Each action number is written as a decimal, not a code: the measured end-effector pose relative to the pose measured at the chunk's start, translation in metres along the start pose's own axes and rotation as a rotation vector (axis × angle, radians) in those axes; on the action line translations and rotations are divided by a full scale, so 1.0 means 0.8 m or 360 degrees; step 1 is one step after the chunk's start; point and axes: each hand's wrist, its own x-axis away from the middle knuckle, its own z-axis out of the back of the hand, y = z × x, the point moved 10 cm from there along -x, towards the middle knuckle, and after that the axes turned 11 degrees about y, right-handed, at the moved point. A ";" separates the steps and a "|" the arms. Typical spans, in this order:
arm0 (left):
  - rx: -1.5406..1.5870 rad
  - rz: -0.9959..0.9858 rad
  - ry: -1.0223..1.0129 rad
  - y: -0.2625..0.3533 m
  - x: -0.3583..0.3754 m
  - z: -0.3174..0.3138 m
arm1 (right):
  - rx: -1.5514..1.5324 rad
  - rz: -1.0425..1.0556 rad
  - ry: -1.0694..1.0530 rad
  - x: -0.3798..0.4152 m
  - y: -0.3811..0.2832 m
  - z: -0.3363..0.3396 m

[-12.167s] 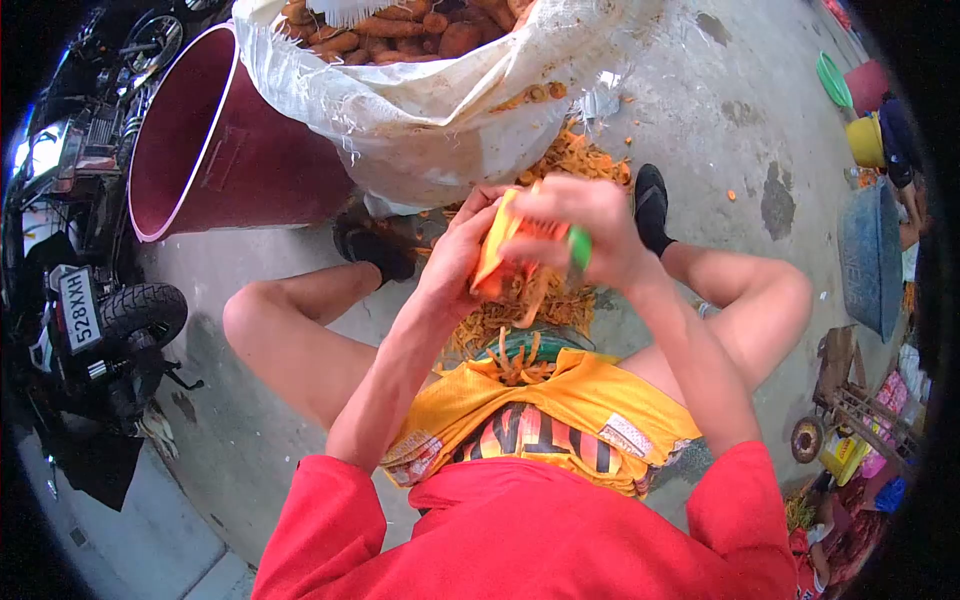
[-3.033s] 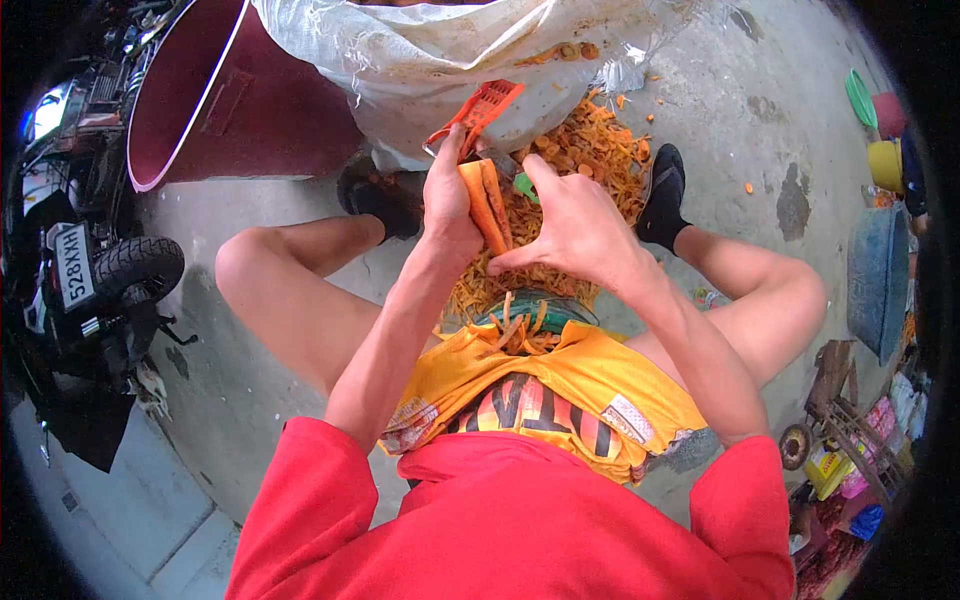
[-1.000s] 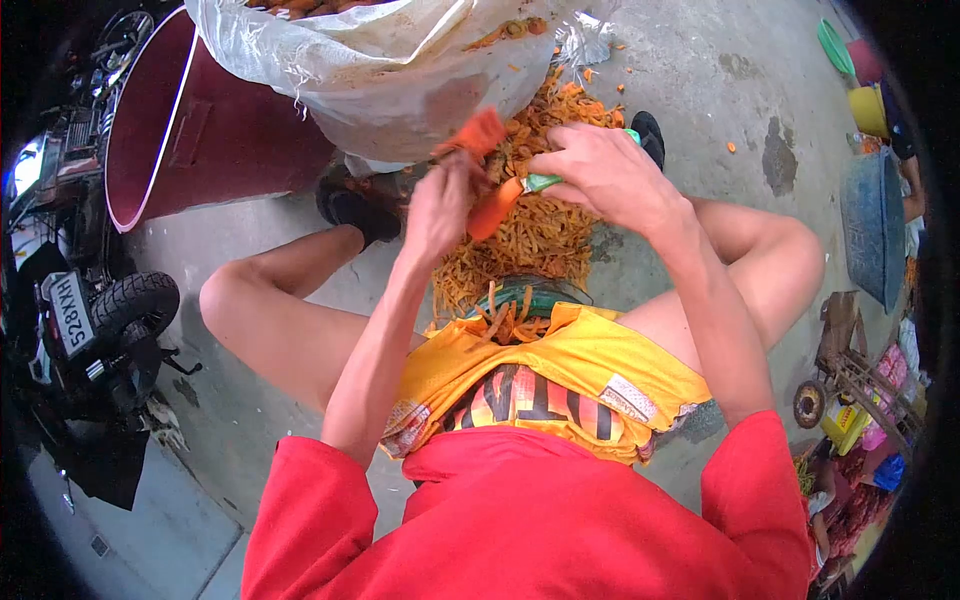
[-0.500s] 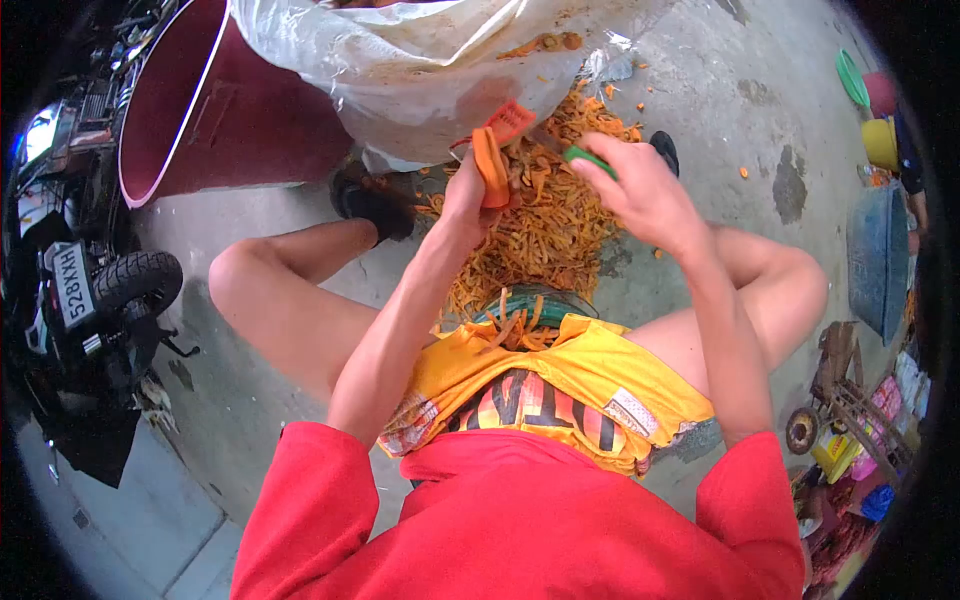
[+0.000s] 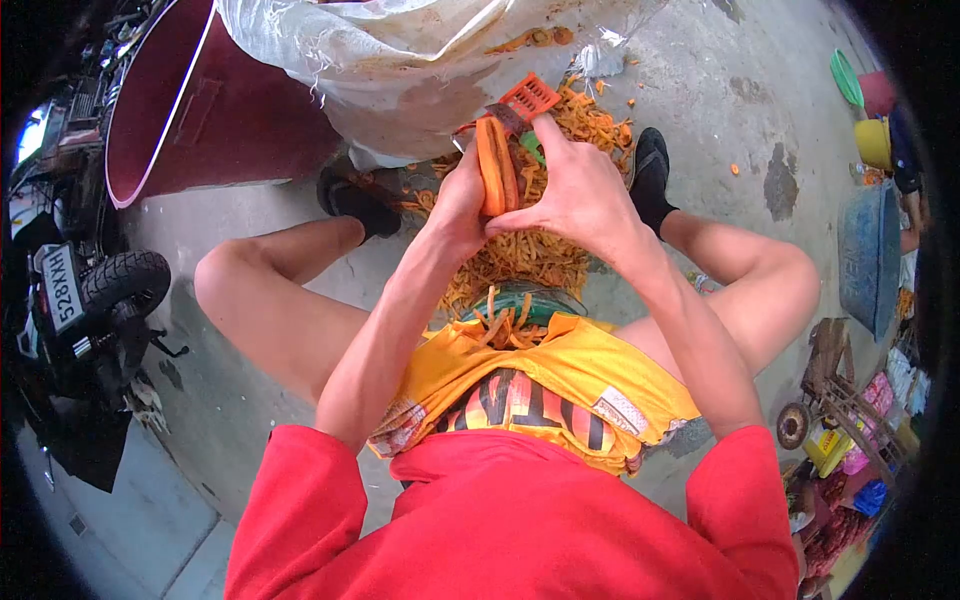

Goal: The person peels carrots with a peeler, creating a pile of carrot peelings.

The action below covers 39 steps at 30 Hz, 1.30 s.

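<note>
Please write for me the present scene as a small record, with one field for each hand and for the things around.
Left hand: holds a carrot
Right hand: thumb at the carrot's lower end, forefinger at a slotted tool
Partly hidden: green handle, near the right hand; grip unclear
Between the feet: heap of orange peelings
Beyond the hands: white sack
Left side: dark red tub, motorcycle
Right side: blue basin

Single head-worn view from above the wearer's lap, facing forward and down, forearms close, floor farther off.
</note>
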 end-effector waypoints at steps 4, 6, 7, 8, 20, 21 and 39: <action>-0.0074 -0.0036 0.0071 0.012 0.013 -0.005 | 0.0004 -0.0056 0.0030 0.000 0.001 0.001; -0.0112 -0.0065 0.0102 0.019 0.020 -0.009 | -0.0011 -0.0058 0.0059 -0.001 0.000 0.003; -0.0064 -0.0058 0.0112 0.021 0.023 -0.014 | -0.0029 -0.0047 0.0076 -0.003 -0.002 0.006; -0.0015 -0.0051 0.0119 0.022 0.025 -0.016 | -0.0045 -0.0037 0.0094 -0.004 -0.003 0.009; -0.0230 -0.0137 0.0154 0.032 0.024 -0.009 | -0.0127 -0.0025 0.0158 -0.004 -0.006 0.012; -0.0230 -0.0139 0.0153 0.031 0.023 -0.008 | -0.0127 -0.0024 0.0159 -0.005 -0.006 0.013; -0.0199 -0.0138 0.0365 0.029 0.011 0.031 | -0.0032 -0.0096 -0.0159 0.012 -0.007 -0.029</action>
